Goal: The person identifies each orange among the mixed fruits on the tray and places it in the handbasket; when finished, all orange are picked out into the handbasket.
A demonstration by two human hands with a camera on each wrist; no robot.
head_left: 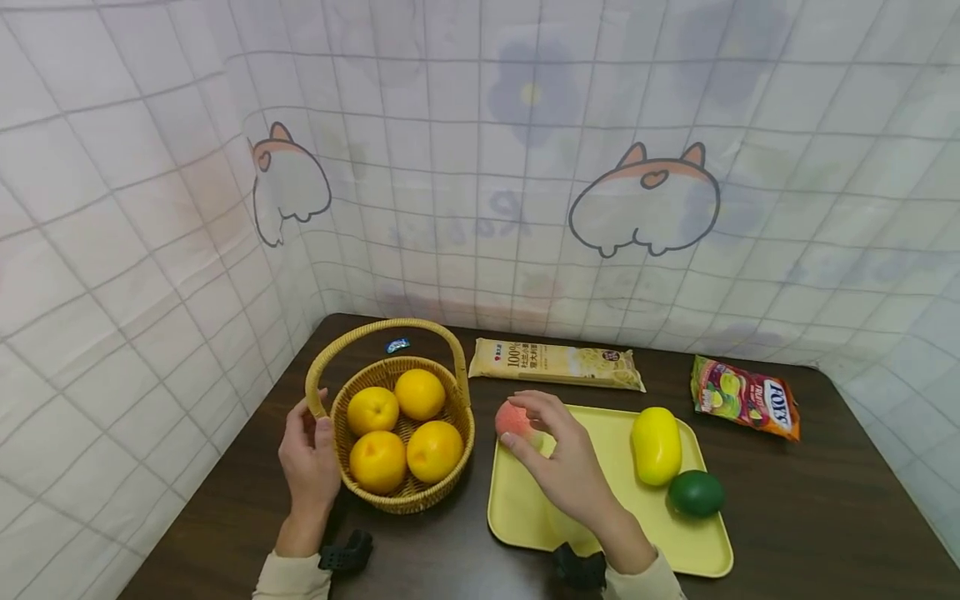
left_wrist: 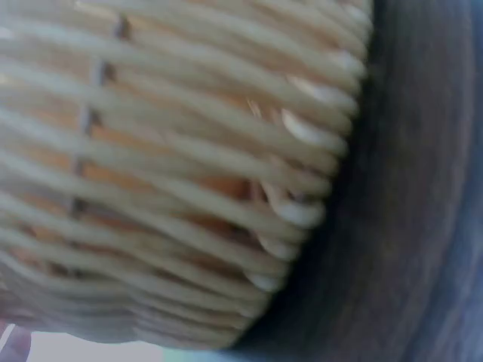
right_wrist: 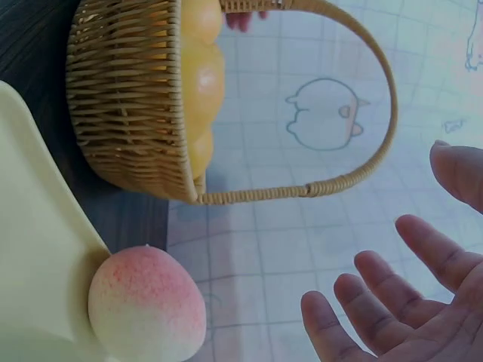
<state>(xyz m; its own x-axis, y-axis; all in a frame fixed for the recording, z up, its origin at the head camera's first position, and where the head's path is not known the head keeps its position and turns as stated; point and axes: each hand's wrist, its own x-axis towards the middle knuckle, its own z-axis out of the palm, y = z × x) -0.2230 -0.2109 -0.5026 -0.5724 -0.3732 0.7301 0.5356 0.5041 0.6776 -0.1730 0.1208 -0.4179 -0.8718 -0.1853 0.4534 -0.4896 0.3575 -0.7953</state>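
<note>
My left hand [head_left: 309,458] holds the wicker basket [head_left: 405,502] at the left foot of its arched handle [head_left: 386,323]. Several orange-yellow fruits [head_left: 377,461] fill the basket, which stands upright on the table. A pink and pale peach [head_left: 510,419] sits at the far left corner of the yellow tray [head_left: 517,508]. Over it hovers my right hand [head_left: 562,462], thumb and fingers spread. In the right wrist view a gap separates those fingers from the peach [right_wrist: 147,305]. Only the basket's woven side [left_wrist: 166,166] fills the left wrist view, blurred.
A yellow mango [head_left: 656,447] and a dark green avocado-like fruit [head_left: 696,493] lie on the tray's right side. Behind the tray is a long noodle packet [head_left: 555,364]. A candy bag [head_left: 745,398] lies at right, a small blue wrapper [head_left: 397,345] behind the basket.
</note>
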